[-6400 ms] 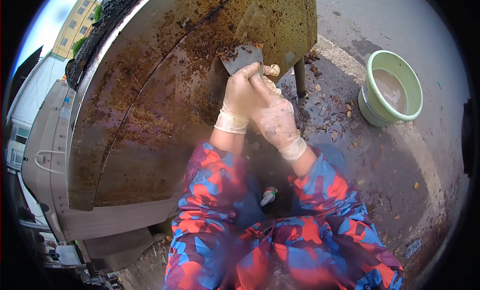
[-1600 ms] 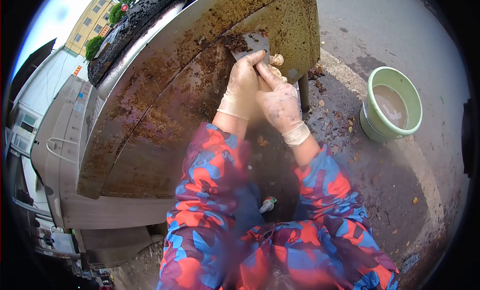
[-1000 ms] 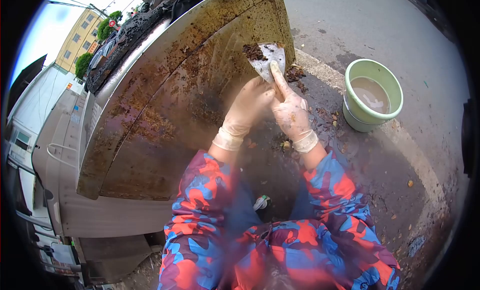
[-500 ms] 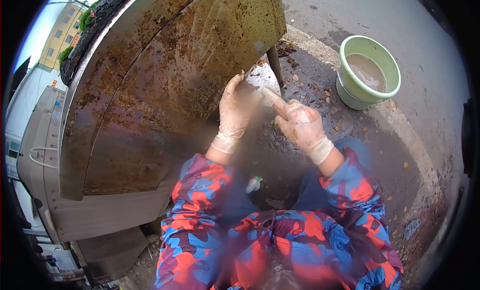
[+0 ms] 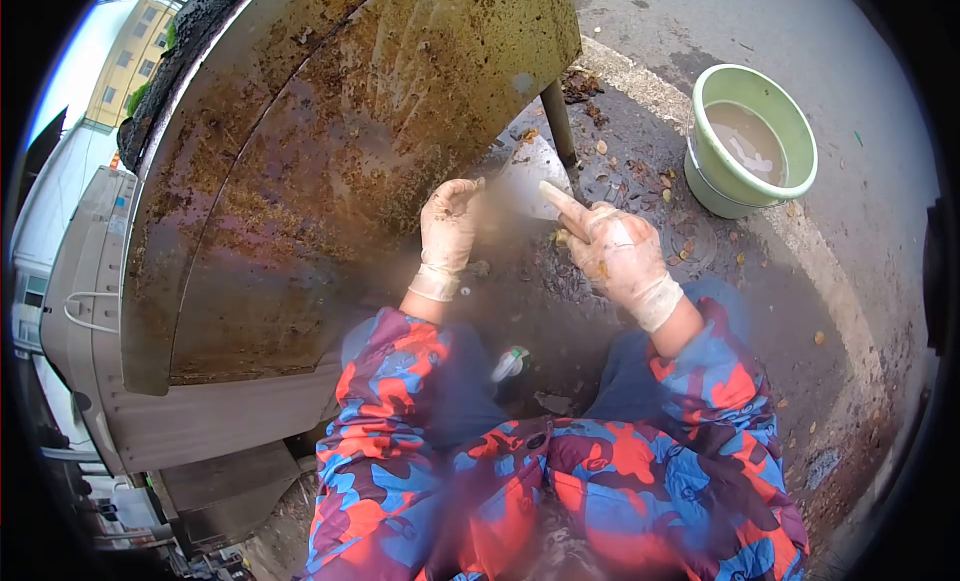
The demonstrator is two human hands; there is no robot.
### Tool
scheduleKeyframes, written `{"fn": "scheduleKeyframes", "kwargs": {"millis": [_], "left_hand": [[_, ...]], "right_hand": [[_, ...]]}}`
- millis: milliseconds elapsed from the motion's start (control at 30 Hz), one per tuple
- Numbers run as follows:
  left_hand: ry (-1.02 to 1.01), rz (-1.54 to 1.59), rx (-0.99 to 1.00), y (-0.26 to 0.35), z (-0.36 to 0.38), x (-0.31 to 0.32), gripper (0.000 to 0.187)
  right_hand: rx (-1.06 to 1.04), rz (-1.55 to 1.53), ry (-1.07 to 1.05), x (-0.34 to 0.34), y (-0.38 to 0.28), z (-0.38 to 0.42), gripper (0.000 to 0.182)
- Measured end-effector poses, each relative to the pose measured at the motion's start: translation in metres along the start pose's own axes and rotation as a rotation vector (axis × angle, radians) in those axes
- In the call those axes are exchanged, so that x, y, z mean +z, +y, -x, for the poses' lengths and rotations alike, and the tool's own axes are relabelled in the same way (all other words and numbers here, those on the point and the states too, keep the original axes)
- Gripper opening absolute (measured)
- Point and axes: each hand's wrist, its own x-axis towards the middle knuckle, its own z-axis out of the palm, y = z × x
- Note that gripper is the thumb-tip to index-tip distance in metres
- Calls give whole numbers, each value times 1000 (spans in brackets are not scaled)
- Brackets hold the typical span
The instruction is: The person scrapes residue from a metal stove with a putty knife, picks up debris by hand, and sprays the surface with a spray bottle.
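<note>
My left hand (image 5: 447, 231), in a pale, thin, dirt-smeared glove, is at the lower edge of a large rusty, mud-stained metal panel (image 5: 340, 151). Its fingers are curled in, and a blurred patch hides their tips. To its right, my right hand (image 5: 622, 258), gloved alike, has the index finger stretched forward and the other fingers folded under the palm. I cannot tell what the folded fingers hold. Just past that fingertip is a flat whitish piece (image 5: 540, 171) with brown dirt on its upper end, beside a metal leg (image 5: 560, 126) under the panel.
A light green bucket (image 5: 707, 176) of murky water stands on the pavement at right. Fallen leaves (image 5: 597, 114) litter the wet ground. A small white-and-green item (image 5: 511, 364) lies between my knees. A grey casing (image 5: 215, 426) is below the panel at left.
My left hand has drawn back from the whitish piece, down and left, its fingers curling more. My right hand has shifted slightly right and down. The view has turned a little.
</note>
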Motion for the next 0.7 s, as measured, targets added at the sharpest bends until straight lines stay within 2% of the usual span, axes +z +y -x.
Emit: {"fn": "scheduleKeyframes", "kwargs": {"millis": [33, 100, 167, 233, 267, 300, 367, 400, 433, 500, 533, 567, 633, 667, 700], "left_hand": [[-2, -1, -1, -3, 1, -2, 16], [58, 174, -277, -9, 5, -6, 13], [-8, 79, -515, -19, 9, -5, 7], [-23, 173, -707, -45, 12, 5, 8], [-69, 325, -776, -72, 11, 5, 14], [-11, 477, -875, -84, 11, 15, 17], [7, 541, -973, -103, 8, 37, 18], [63, 516, -1008, -114, 2, 49, 15], [47, 512, -1015, -134, -7, 57, 15], [-109, 552, -893, -165, -36, 74, 15], [-208, 432, -795, -153, -52, 85, 17], [-610, -75, -97, -223, -85, 76, 15], [-606, 195, -258, -198, -129, 109, 17], [-511, 343, -410, -176, -143, 130, 27], [-215, 614, -759, -127, -151, 156, 40]], "right_hand": [[3, -1, 1, -3, 3, 0, 58], [32, -25, 43, -12, 9, 1, 59], [81, -1, 11, -16, 16, 4, 60], [94, 90, -58, -12, 29, 9, 54], [61, 126, -39, -6, 35, 13, 46], [83, 114, -76, -2, 40, 17, 39], [70, 121, -92, 10, 46, 24, 29], [113, 119, -121, 7, 42, 25, 26], [149, 151, -147, 2, 37, 25, 32], [177, 168, -168, -4, 33, 26, 38], [190, 168, -166, -5, 31, 26, 38], [191, 166, -177, -6, 31, 26, 39], [189, 166, -169, -5, 31, 28, 41], [199, 178, -184, -3, 31, 27, 40], [209, 190, -201, -2, 30, 26, 38]]}}
